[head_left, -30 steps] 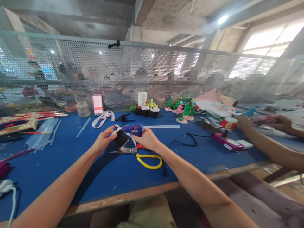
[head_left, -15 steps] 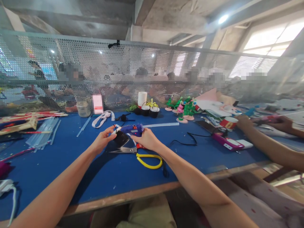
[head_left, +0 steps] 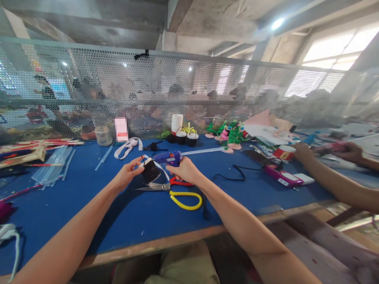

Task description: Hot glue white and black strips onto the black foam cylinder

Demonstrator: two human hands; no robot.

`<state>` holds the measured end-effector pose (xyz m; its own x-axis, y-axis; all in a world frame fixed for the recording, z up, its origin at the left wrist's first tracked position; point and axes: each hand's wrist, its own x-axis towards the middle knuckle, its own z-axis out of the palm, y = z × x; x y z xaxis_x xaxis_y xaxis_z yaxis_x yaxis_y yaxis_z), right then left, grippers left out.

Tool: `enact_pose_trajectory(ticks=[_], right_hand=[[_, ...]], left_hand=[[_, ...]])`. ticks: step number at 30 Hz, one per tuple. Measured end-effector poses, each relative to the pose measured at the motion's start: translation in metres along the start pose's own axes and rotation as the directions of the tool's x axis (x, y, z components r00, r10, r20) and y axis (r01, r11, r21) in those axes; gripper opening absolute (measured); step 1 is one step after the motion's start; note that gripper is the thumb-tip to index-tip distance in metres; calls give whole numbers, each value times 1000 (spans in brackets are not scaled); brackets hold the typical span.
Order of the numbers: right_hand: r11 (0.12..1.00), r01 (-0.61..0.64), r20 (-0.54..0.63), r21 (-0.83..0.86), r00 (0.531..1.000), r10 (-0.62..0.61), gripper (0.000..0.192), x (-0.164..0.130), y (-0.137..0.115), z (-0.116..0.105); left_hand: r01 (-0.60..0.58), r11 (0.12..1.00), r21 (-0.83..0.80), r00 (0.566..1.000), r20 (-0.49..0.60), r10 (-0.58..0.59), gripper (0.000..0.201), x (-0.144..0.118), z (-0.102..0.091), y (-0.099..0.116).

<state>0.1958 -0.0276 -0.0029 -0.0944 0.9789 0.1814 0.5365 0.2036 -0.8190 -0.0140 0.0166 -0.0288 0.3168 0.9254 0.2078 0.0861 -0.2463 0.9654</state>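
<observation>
My left hand [head_left: 126,173] holds a small black cup [head_left: 150,171] with a white ribbon strip on it, just above the blue table [head_left: 89,205]. My right hand [head_left: 186,170] grips a blue glue gun [head_left: 168,158], its nozzle pointing left at the cup's rim. A clear glue stick [head_left: 204,150] juts out of the gun's back to the right. Scissors with yellow and red handles [head_left: 177,192] lie on the table right under my hands.
Clear glue sticks [head_left: 55,167] lie at the left. White ribbon [head_left: 127,146], black pots [head_left: 186,138] and green paper plants [head_left: 229,136] stand near the mesh screen [head_left: 177,90]. At the right, another person's arms [head_left: 334,179] rest by a pink device [head_left: 282,176] and a black cable [head_left: 233,173].
My right hand has lifted the glue gun slightly and tilted it, so the glue stick now angles upward. The cup turned a little in my left hand.
</observation>
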Motion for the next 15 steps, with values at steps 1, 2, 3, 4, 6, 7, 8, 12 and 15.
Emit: enact_pose_trajectory(ticks=[1, 2, 3, 4, 6, 7, 8, 12, 15], right_hand=[[1000, -3, 2, 6, 1000, 3, 25, 0, 0, 0], [1000, -6, 9, 11, 1000, 6, 24, 0, 0, 0], [1000, -10, 16, 14, 1000, 9, 24, -1, 0, 0], [1000, -10, 21, 15, 1000, 10, 24, -1, 0, 0], [1000, -4, 20, 14, 1000, 3, 23, -2, -1, 1], [1000, -2, 13, 14, 1000, 1, 24, -1, -1, 1], [1000, -3, 5, 15, 1000, 3, 24, -1, -1, 1], [1000, -11, -7, 13, 1000, 11, 25, -1, -2, 1], [1000, -18, 1, 6, 1000, 18, 25, -2, -3, 2]], left_hand=[[4, 1000, 2, 1000, 2, -4, 27, 0, -1, 0], [8, 1000, 8, 1000, 4, -8, 27, 0, -1, 0], [13, 1000, 14, 1000, 4, -13, 27, 1, -2, 0], [16, 1000, 19, 1000, 4, -16, 27, 1, -2, 0], [23, 1000, 20, 1000, -1, -23, 27, 1, -3, 0], [26, 1000, 18, 1000, -1, -26, 28, 1, -3, 1], [29, 999, 15, 1000, 0, -29, 28, 1, -3, 1], [29, 999, 27, 1000, 2, -29, 29, 1, -3, 1], [22, 999, 33, 1000, 6, -22, 28, 1, -3, 1]])
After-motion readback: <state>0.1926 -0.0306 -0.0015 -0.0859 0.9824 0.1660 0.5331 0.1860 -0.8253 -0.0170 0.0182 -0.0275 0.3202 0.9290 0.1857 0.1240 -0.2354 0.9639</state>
